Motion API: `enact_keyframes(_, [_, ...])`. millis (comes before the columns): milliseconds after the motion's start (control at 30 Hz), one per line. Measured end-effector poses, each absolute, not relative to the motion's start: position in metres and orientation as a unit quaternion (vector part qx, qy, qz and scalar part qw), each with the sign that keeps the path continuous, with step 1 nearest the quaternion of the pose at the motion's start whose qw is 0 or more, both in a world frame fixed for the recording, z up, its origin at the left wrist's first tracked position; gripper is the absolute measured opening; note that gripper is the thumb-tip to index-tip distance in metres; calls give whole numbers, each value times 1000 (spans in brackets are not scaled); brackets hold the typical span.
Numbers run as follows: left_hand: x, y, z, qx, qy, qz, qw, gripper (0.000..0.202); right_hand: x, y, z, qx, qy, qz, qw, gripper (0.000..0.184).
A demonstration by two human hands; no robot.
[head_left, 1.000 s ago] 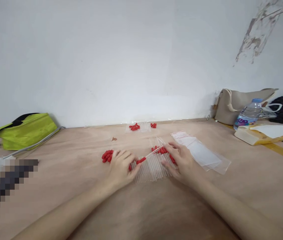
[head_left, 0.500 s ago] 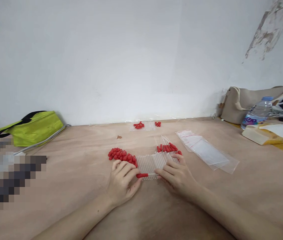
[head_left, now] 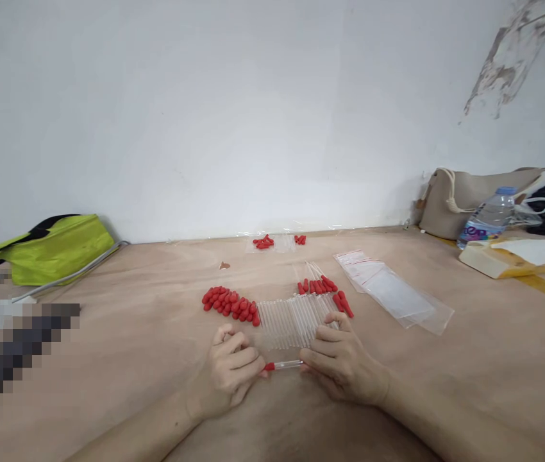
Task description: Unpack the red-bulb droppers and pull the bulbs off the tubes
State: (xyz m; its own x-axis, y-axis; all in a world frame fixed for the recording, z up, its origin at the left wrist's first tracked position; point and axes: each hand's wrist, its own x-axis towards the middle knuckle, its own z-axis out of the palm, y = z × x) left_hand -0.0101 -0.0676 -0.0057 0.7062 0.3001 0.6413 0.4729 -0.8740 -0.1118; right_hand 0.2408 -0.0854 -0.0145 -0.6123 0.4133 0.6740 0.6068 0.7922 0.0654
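Observation:
My left hand pinches the red cap end of a clear thin tube, and my right hand pinches its other end. The tube is held level just above the table, near me. Right behind it lies a row of several clear tubes. A pile of loose red caps sits to the left of that row. Several capped tubes lie at its far right.
Clear zip bags lie to the right. A small bag with red caps rests by the wall. A green bag is at the far left; a beige bag, water bottle and a yellow box at the far right.
Both hands have drawn back toward me from the row of tubes, bringing one red-capped tube with them. The red cap pile that my left hand hid now shows.

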Motion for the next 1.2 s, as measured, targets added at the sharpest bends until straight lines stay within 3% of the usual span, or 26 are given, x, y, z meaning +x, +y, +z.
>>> enact_keyframes(267, [-35,-39,6,-793,-427,-434,-2,21,250,-63,-3,-446,-785,-113,414,24])
enact_keyframes(400, [-42,-24,15,-748,-499,-437,11,31,243,-60,-6,-448,-776,-107,430,25])
enact_keyframes(500, [-52,-7,32,-746,-528,-404,-40,34,239,-58,-1,-444,-774,-112,437,21])
enact_keyframes(633, [-53,13,55,-774,-510,-353,-130,37,228,-51,3,-422,-805,-151,389,17])
enact_keyframes(800, [-37,18,53,-801,-502,-300,-125,27,213,-46,-12,-405,-826,-206,332,13])
enact_keyframes(967, [-28,15,38,-812,-514,-250,-120,24,213,-49,-15,-421,-831,-152,329,12])
enact_keyframes(1200, [-24,10,37,-817,-508,-236,-139,23,213,-53,-9,-426,-847,-100,302,30])
